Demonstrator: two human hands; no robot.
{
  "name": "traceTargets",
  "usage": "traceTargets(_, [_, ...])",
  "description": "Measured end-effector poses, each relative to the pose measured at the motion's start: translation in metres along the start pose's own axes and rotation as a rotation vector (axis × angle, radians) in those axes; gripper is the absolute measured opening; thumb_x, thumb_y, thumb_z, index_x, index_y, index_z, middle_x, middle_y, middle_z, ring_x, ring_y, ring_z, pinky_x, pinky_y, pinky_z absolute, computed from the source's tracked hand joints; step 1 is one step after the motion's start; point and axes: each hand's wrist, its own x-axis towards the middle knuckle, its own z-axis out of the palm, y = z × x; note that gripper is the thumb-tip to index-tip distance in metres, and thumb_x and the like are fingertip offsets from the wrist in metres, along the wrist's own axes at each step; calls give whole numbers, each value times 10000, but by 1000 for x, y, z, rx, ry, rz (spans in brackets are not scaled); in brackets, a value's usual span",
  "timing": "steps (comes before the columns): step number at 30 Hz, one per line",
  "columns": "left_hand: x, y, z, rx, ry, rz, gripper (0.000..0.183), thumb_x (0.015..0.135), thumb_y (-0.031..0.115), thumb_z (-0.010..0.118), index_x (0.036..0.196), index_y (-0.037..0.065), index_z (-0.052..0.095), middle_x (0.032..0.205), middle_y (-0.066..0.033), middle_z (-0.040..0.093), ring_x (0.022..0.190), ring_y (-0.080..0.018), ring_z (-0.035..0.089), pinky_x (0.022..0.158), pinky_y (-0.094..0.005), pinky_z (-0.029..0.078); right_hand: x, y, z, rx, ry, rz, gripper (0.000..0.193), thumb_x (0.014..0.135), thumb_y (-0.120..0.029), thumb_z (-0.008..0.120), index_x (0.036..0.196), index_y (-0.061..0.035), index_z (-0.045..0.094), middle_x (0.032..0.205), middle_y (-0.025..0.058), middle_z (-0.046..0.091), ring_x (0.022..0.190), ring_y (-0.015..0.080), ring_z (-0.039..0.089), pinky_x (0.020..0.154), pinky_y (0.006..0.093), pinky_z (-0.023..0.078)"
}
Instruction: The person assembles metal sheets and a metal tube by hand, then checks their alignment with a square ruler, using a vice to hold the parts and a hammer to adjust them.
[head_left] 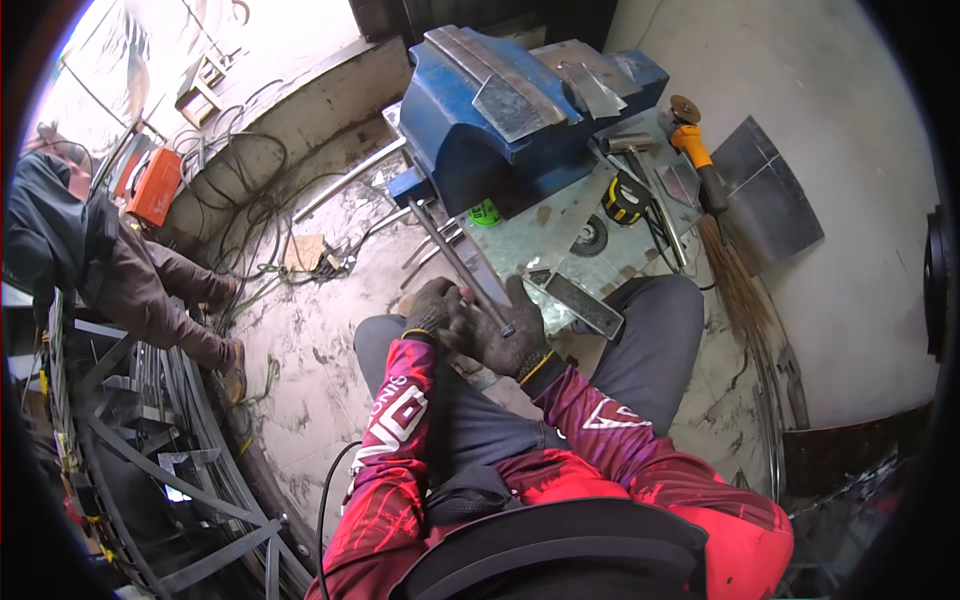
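Note:
Both my hands wear dark grey knit gloves and meet over my lap, close to the metal handle bar [456,256] of a big blue bench vise [480,130]. My left hand [430,308] is curled closed against the fingers of my right hand, a bare fingertip showing through its glove; what it pinches is hidden. My right hand [515,345] has its thumb raised apart from its fingers, which reach toward the left hand. Across the right hand passes the bar, its knobbed end over the glove; whether they touch is unclear. Metal plates [508,107] lie on the vise.
On the metal tabletop [540,222] are a tape measure [625,198], a hammer [650,180], a black disc [589,237] and a rectangular steel bar [583,305]. An orange angle grinder [692,148] lies beyond. Cables [250,190] and another person [120,260] are at left, near steel frames [180,460].

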Motion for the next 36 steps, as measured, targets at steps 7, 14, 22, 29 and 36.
traceTargets(7, [22,-43,13,120,101,567,320,927,292,613,1164,90,688,1173,-197,664,1053,-364,646,892,-448,506,72,32,192,-165,-441,-88,405,1023,-523,490,1349,-291,548,1185,214,664,908,407,711,930,602,514])
traceTargets(14, [23,-47,17,167,135,470,322,934,295,612,1174,94,688,1189,-198,664,1076,-360,647,903,-445,508,34,64,197,-713,-300,-76,528,979,-379,646,1385,-101,455,1029,116,611,737,229,676,746,452,591])
traceTargets(22, [-5,26,0,-26,-38,157,308,915,297,621,1014,19,712,1031,-214,713,1039,-376,665,905,-452,510,-10,-26,228,-2464,-273,-1206,248,850,-54,724,1082,-8,648,958,105,654,803,186,638,735,337,522])
traceTargets(29, [7,25,-16,-194,489,40,466,863,359,706,1149,0,625,1035,-239,694,1006,-360,670,885,-430,509,-10,-66,273,-2988,-88,-1400,488,807,-225,775,1224,-50,592,1145,177,639,1071,368,616,928,484,494])
traceTargets(36, [5,15,-4,-194,314,41,398,869,307,685,1117,-1,651,1043,-235,689,1014,-355,665,884,-436,509,15,-78,256,-3156,7,-1315,494,776,-416,799,1100,-73,650,1014,137,644,987,344,628,843,478,508])
